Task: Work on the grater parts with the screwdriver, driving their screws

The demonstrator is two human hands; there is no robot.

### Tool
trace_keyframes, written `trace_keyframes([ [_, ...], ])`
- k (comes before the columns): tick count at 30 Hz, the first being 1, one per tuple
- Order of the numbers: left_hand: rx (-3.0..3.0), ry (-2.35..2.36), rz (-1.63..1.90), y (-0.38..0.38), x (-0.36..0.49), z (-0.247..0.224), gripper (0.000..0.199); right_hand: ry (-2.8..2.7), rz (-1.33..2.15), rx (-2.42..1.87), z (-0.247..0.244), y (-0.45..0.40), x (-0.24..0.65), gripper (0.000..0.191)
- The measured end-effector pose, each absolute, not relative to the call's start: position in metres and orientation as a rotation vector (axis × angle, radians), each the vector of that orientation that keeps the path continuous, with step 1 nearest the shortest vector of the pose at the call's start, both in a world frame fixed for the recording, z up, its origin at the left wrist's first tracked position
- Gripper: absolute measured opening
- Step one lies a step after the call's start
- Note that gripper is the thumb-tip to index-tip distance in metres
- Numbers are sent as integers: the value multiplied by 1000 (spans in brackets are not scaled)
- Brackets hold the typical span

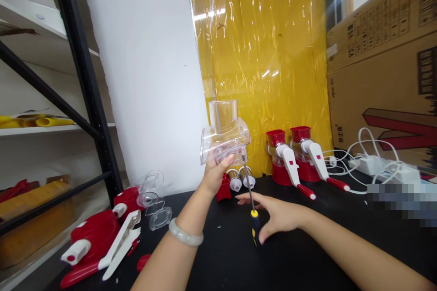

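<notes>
A clear plastic housing (223, 134) with an upright square chute is held up by my left hand (215, 175), whose fingers wrap its lower part. A screwdriver (255, 227) with a black and yellow handle hangs below the housing, its metal shaft reaching up to the underside near the right edge. My right hand (273, 216) is beside the screwdriver, thumb and fingers spread around the handle and shaft; a firm grip does not show. Behind the hands stand two metal grater drums (234, 180) and a red part (223, 188).
Two assembled red and white graters (285, 159) stand at the back right, beside white cables and chargers (372, 163). Red bases (95, 236), white handles and clear parts (160, 218) lie left. A large cardboard box (382, 72) rises at right, a black-framed shelf (82, 63) at left.
</notes>
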State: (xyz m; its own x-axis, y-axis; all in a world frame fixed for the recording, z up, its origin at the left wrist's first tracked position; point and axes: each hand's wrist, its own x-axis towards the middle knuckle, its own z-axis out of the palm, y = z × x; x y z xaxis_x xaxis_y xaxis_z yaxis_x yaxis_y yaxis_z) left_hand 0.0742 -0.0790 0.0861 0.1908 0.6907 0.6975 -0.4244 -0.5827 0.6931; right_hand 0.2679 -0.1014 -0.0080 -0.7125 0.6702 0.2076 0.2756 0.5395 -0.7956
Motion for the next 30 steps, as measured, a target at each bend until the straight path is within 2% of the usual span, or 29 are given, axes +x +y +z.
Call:
trace_keyframes([
  [4, 1510, 259, 1578, -81, 76, 88, 48, -2205, 1336, -699, -10, -101, 269, 56],
  [6, 1475, 264, 1597, -81, 77, 91, 47, -2181, 1328, -725, -13, -100, 268, 46],
  [13, 1227, 405, 1844, -72, 51, 94, 45, -2102, 1352, -669, -23, -98, 263, 46],
  [17, 1367, 726, 1914, -76, 28, 64, 60, -1763, 1195, -679, -27, -94, 256, 47],
  [19, 1337, 757, 1958, -80, 25, 44, 57, -1583, 1128, -701, -28, -92, 253, 47],
  [21, 1296, 769, 1895, -84, 27, 25, 52, -1471, 1006, -700, -27, -91, 250, 47],
  [24, 1338, 808, 1770, -86, 37, 2, 54, -1346, 860, -666, -26, -91, 246, 48],
  [28, 1351, 792, 1726, -91, 50, -15, 50, -1242, 792, -628, -31, -95, 236, 49],
  [30, 1413, 781, 1718, -95, 52, -17, 50, -1392, 830, -633, -34, -97, 232, 46],
])
